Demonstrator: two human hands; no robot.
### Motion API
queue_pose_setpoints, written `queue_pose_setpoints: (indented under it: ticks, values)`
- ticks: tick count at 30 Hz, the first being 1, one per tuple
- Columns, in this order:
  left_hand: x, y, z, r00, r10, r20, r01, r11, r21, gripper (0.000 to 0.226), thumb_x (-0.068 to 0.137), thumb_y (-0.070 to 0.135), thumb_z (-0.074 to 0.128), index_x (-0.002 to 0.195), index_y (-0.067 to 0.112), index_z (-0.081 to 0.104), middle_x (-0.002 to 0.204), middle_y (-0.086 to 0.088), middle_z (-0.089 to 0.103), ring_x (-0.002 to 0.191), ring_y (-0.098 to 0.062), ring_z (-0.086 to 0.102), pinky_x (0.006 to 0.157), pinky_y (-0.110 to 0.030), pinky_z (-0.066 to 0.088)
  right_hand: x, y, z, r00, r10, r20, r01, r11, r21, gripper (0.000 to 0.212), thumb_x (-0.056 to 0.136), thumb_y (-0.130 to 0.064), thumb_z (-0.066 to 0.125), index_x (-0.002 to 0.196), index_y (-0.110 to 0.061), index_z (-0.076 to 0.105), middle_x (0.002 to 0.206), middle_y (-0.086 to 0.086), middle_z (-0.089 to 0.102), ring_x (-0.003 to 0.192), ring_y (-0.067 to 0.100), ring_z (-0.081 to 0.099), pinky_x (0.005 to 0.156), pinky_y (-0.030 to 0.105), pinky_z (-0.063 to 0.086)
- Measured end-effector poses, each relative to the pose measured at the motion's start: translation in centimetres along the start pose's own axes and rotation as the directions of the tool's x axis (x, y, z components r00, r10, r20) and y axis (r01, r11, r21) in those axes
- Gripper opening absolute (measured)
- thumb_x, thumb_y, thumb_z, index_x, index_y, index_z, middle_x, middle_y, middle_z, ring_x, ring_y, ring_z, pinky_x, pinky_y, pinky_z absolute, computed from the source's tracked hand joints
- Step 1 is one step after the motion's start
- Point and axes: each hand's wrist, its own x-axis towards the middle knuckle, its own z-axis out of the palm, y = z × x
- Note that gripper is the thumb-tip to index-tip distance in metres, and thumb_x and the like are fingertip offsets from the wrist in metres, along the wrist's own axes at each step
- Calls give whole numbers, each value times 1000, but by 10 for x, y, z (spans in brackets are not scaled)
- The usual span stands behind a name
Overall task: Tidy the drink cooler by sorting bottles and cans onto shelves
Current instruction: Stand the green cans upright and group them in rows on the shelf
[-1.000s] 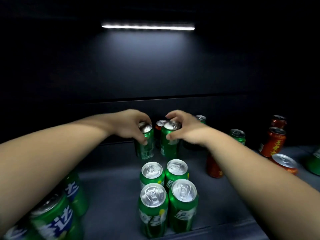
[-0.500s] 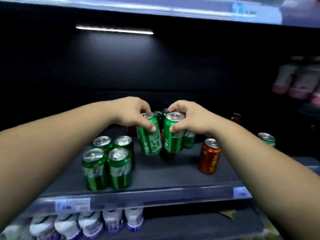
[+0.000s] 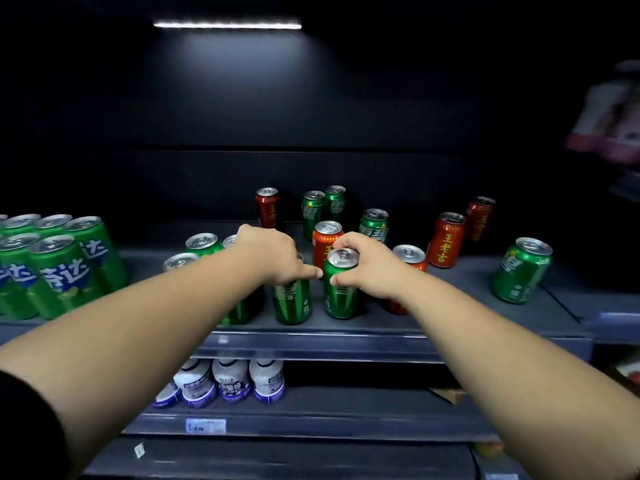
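**Currently placing two green cans at the shelf front**

We are gripping one green can in each hand. Our left hand point(image 3: 273, 254) is wrapping from above the left green can point(image 3: 291, 301), fingers curled round its top. Our right hand point(image 3: 367, 266) is pinching the right green can point(image 3: 341, 289) at its rim between thumb and curled fingers. Both cans are standing upright near the front edge of the middle shelf point(image 3: 381, 332), just beside each other (whether they are fully resting, we cannot tell). We are judging this the set-down step beside the green can group point(image 3: 202, 244). Next, we judge, the fingers should be releasing without tipping, then reaching for the stray red cans point(image 3: 446, 239) behind.
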Motion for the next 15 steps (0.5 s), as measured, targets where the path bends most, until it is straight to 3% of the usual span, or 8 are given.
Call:
queue_pose_setpoints:
  ticks: [2, 3, 5, 7, 11, 15]
  values:
    - [-4, -1, -3, 1000, -28, 8, 28, 1000, -5, 91, 69, 95, 17, 96, 23, 64, 100, 2, 63, 106, -25, 60, 86, -42, 41, 0, 2, -3, 1000, -5, 28, 6, 1000, -7, 57, 69, -32, 87, 117, -35, 57, 118, -8, 62, 105, 12, 61, 87, 28, 52]
    - [-6, -5, -4, 1000, 2, 26, 0, 997, -80, 88, 72, 93, 23, 104, 22, 65, 106, 1, 64, 108, -25, 59, 88, -42, 42, 0, 3, -5, 999, -2, 48, 2, 1000, -14, 59, 69, -33, 87, 120, -35, 57, 120, -9, 61, 107, 11, 60, 90, 29, 52]
    - [-12, -16, -7, 986, 153, 67, -125, 942, -311, 63, 82, 73, 51, 121, 24, 61, 118, 2, 63, 110, -22, 57, 91, -37, 45, 0, 3, -9, 997, 16, 78, -14, 1000, -24, 61, 72, -31, 85, 125, -35, 56, 123, -8, 60, 109, 13, 59, 94, 32, 51]
    - [-16, -28, -7, 968, 243, 66, -195, 889, -415, 48, 82, 53, 68, 122, 27, 61, 116, 3, 64, 106, -19, 58, 91, -33, 47, 1, 2, -10, 996, 21, 88, -19, 1000, -20, 56, 75, -25, 81, 124, -35, 57, 122, -6, 61, 108, 14, 60, 92, 32, 52]
    - [-15, -39, -2, 977, 205, 62, -164, 900, -403, 48, 81, 60, 66, 117, 29, 63, 108, 7, 64, 103, -18, 58, 87, -31, 46, 3, -1, -8, 988, 18, 152, -31, 996, 85, 46, 79, -16, 78, 117, -34, 61, 111, -6, 64, 91, 12, 62, 68, 23, 47]
    - [-13, -44, -1, 964, 245, 101, -183, 891, -416, 60, 83, 56, 67, 135, 30, 55, 127, 7, 61, 118, -19, 55, 103, -35, 42, 5, -6, -1, 977, 16, 213, -49, 987, 151, 49, 78, -15, 79, 118, -36, 61, 113, -7, 65, 94, 10, 63, 72, 25, 48]
